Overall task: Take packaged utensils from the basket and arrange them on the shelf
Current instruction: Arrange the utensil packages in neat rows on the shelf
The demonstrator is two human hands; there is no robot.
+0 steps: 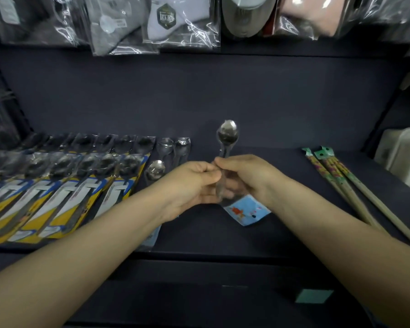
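Both my hands hold one packaged metal spoon (227, 134) in a clear sleeve with a light blue card at its lower end, just above the dark shelf (282, 119). My left hand (192, 183) pinches the sleeve from the left and my right hand (244, 176) grips it from the right. The spoon's bowl points away from me. Left of my hands, three more spoons in clear sleeves (173, 147) lie on the shelf. Further left lie rows of spoons on yellow and blue cards (64, 185). No basket is in view.
Packaged chopsticks (341, 183) lie at the right of the shelf, beside a pale container (405, 157) at the far right. Bagged clothing items (171, 20) hang above the shelf. A small teal label (314, 295) sits on the shelf's front below.
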